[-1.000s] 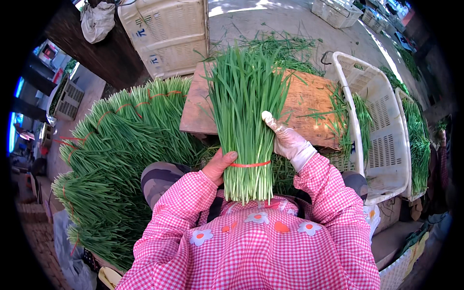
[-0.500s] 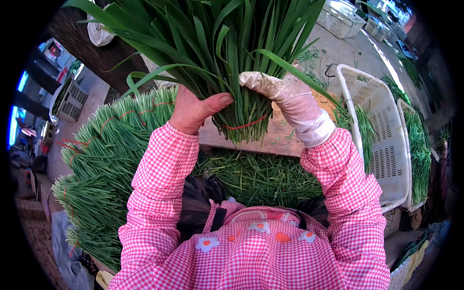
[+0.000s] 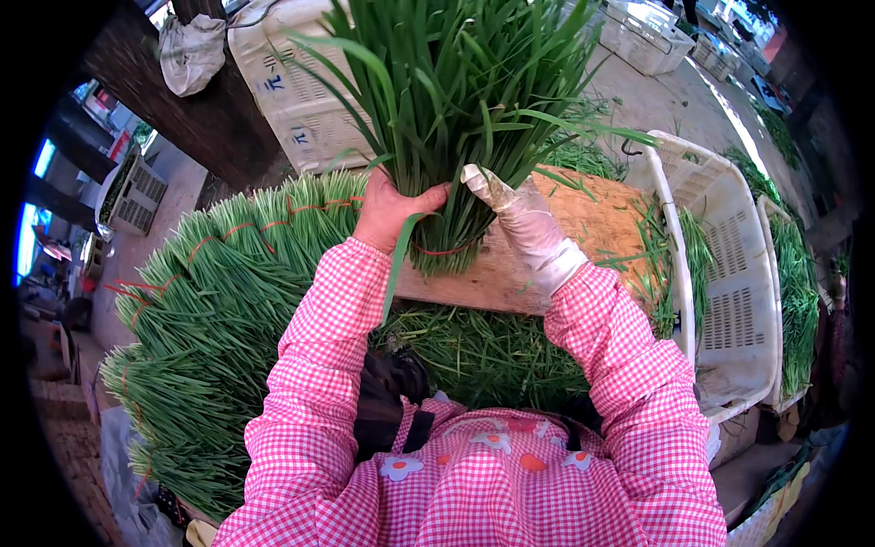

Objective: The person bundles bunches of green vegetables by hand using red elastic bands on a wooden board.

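Observation:
Upright in front of me is a thick bunch of garlic chives (image 3: 447,118), cut ends down, with a red band around it near the base. My bare left hand (image 3: 394,208) grips it from the left, thumb across the stems. From the other side my right hand (image 3: 519,219), in a soiled white glove, clasps it with the thumb on the near face. The fingers of both hands are largely hidden behind the leaves. Under the bunch lies a wooden board (image 3: 510,264); whether the stem ends touch it I cannot tell.
Tied chive bunches (image 3: 219,301) are piled in a curve at my left. A white plastic crate (image 3: 729,283) stands on the right, holding some greens. Loose leaves (image 3: 483,356) cover the area below the board. Behind the bunch, another crate (image 3: 301,100) leans near a dark trunk (image 3: 173,91).
Both hands have drawn slightly together and the bunch has shifted a little left, standing more upright with its leaves gathered in. More of the board and the crate behind now shows.

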Demonstrator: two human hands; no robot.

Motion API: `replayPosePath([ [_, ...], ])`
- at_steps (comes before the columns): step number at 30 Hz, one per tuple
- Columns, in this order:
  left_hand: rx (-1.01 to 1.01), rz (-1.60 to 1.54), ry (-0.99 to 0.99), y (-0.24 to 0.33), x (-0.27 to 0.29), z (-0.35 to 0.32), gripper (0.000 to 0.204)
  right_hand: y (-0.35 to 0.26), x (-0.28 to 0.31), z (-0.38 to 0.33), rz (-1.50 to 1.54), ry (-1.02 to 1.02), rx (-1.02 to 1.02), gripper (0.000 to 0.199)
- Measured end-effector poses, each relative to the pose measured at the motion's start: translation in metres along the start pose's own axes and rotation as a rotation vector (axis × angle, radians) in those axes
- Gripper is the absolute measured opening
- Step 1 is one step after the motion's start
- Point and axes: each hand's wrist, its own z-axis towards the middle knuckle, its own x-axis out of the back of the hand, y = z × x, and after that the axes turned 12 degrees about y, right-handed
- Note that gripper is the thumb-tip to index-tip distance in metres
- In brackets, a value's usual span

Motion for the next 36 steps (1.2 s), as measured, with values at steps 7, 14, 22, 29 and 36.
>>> replayPosePath([
  [7,-0.324,0.847,-0.348,0.034,0.001,0.006,0.11,0.033,0.111,0.003,0.891,0.328,-0.15,0.047],
  [14,0.029,0.391,-0.177,-0.011,0.055,-0.035,0.069,-0.051,0.228,-0.044,0.403,0.802,0.08,0.054],
  [22,0.223,0.02,0.289,-0.038,0.077,-0.036,0.029,-0.044,0.067,-0.05,-0.611,0.212,0.332,0.038],
  [29,0.153,0.178,0.215,-0.05,0.071,-0.044,0.016,0.011,0.004,-0.029,-1.238,-0.205,0.87,0.052],
  [36,0.135,0.38,0.272,-0.041,0.077,-0.054,0.015,0.019,0.028,-0.013,-1.476,0.01,0.827,0.042],
])
